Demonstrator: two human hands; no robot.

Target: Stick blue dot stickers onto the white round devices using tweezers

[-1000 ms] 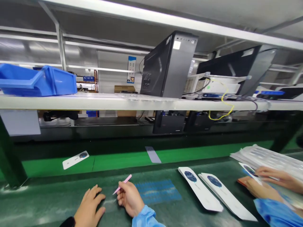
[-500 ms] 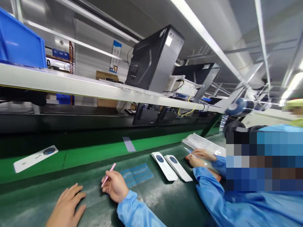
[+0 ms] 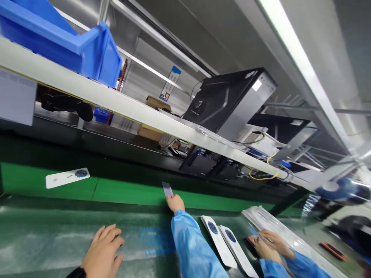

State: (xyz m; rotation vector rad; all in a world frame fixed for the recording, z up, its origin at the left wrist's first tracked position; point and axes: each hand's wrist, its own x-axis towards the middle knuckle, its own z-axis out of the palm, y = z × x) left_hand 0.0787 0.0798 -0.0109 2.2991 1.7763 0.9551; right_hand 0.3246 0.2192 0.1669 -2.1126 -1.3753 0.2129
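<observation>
My left hand lies flat on the dark green mat, fingers spread, holding nothing. My right hand, in a blue sleeve, is stretched forward to the green belt, its fingers on a small grey film strip. A pink tip shows beside the fingers, so the pink tweezers seem to remain in that hand. A blue-printed clear sheet lies on the mat between my hands.
A white card with a blue disc rests on the belt at left. Two white cards lie right of my arm. A co-worker's hands work by a stack of clear trays. An overhead shelf carries blue bins and a computer tower.
My right hand has left the mat and reached forward to the grey strip on the belt. The view has swung left and tilted. My left hand stays flat.
</observation>
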